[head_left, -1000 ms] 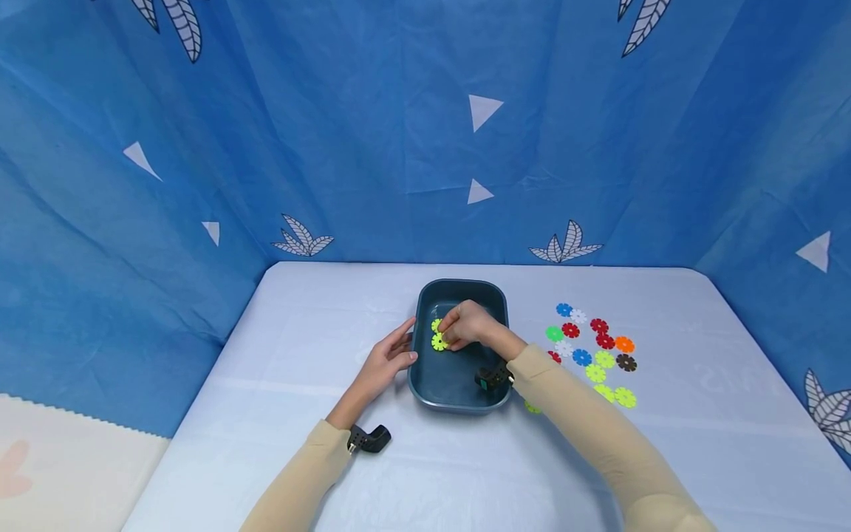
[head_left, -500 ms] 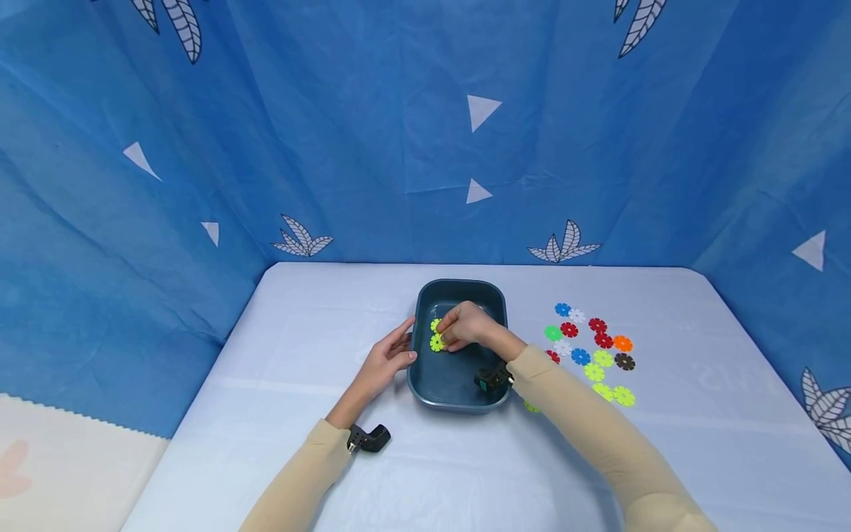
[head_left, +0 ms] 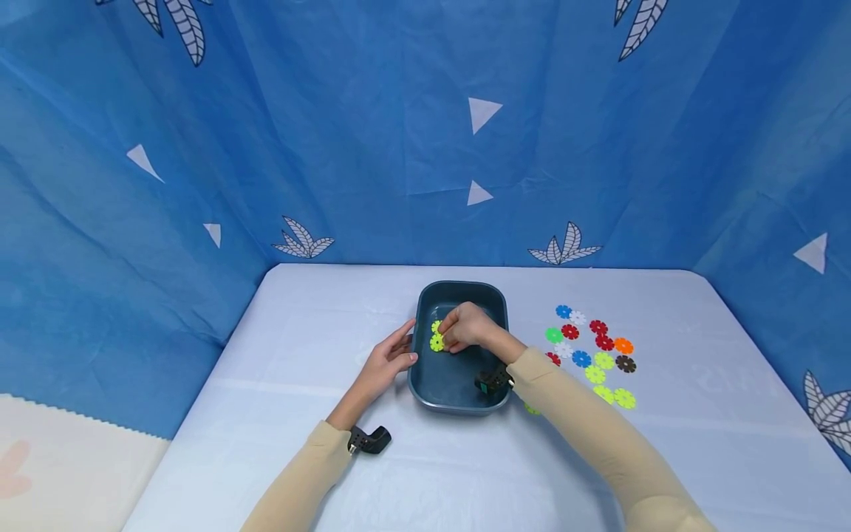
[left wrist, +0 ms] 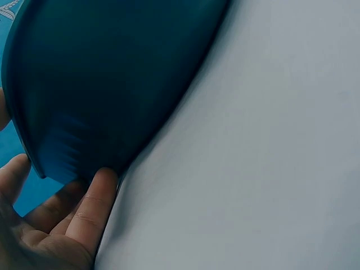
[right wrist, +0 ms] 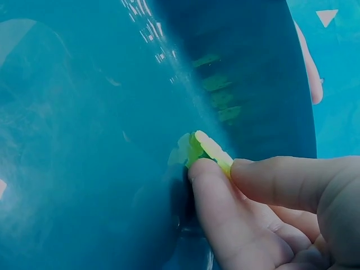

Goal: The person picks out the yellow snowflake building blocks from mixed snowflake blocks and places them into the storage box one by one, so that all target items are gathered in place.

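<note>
Inside the dark blue-green plastic box [head_left: 459,388], my right hand [head_left: 470,325] pinches a yellow snowflake building disc [right wrist: 212,147] between thumb and a finger. The disc stands on edge close to the bottom in the right wrist view. Two yellow snowflake discs [head_left: 436,342] show beside the fingertips in the head view; the fingers partly cover them, so I cannot tell which is the pinched one. My left hand [head_left: 382,362] rests against the box's left side, thumb and fingers spread along the outer wall [left wrist: 112,84].
Right of the box, several loose snowflake discs [head_left: 581,358] in blue, white, red, green, orange, brown and yellow lie on the white table [head_left: 698,414]. One yellow disc [head_left: 531,408] is partly under the right forearm. A blue curtain [head_left: 412,148] hangs behind.
The view shifts very slightly. Both hands, the box and the discs stay in nearly the same places.
</note>
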The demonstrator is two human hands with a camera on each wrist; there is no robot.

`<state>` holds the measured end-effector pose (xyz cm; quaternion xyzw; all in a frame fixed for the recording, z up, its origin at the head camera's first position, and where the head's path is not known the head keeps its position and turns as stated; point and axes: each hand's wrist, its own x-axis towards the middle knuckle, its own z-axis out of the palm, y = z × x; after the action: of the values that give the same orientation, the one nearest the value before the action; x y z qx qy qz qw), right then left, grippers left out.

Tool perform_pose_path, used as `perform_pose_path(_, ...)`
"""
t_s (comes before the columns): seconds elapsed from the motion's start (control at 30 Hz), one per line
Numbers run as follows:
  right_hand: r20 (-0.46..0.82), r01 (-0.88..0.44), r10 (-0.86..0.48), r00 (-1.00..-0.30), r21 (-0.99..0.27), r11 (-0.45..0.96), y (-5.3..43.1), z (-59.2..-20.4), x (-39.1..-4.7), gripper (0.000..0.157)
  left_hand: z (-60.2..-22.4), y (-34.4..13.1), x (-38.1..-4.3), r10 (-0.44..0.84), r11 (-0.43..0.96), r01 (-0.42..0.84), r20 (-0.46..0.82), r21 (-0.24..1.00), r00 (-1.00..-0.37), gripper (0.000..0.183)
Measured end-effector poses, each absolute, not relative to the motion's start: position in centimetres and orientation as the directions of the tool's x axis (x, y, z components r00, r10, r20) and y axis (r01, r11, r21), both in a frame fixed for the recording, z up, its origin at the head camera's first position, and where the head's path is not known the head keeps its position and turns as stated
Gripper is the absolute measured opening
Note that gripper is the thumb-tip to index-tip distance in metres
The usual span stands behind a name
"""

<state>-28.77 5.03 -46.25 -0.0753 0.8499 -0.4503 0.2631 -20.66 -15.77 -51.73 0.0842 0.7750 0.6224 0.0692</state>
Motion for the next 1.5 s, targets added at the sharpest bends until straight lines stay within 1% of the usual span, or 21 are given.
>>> perform_pose_path(0.4, -0.374, 0.088, -0.375, -0.848, -0.798, 0.597, 5.09, -46.02, -28.69, 0.017, -51.8, -15.82, -20.74, 0.213, 0.207, 0.042, -0.003, 0.977, -0.977, 0.065)
perform_pose_path(0.53, -0.365, 0.08, -0.364, -0.857, -0.791, 0.606, 5.08, -46.07, -28.73, 0.015, -51.7, -15.82, -20.72, 0.21, 0.208, 0.032, -0.012, 0.978, -0.978, 0.065)
perform_pose_path(0.8, -0.36, 0.074, -0.34, -0.869, -0.774, 0.628, 5.0, -46.02, -28.71, 0.013, -51.81, -15.85, -20.75, 0.228, 0.197, 0.053, 0.006, 0.979, -0.974, 0.065)
perform_pose_path(1.07, -0.319, 0.039, -0.332, -0.888, -0.77, 0.637, 4.92, -45.96, -28.5, 0.02, -51.77, -15.84, -20.76, 0.229, 0.194, 0.04, -0.006, 0.98, -0.973, 0.066)
perform_pose_path(1.23, -0.319, 0.041, -0.331, -0.888, -0.772, 0.634, 4.9, -45.98, -28.5, 0.021, -51.67, -15.77, -20.68, 0.212, 0.2, 0.033, -0.01, 0.979, -0.977, 0.065)
perform_pose_path(1.5, -0.318, 0.037, -0.338, -0.886, -0.774, 0.632, 5.0, -46.07, -28.58, 0.021, -51.67, -15.83, -20.69, 0.235, 0.191, 0.042, -0.004, 0.981, -0.972, 0.066)
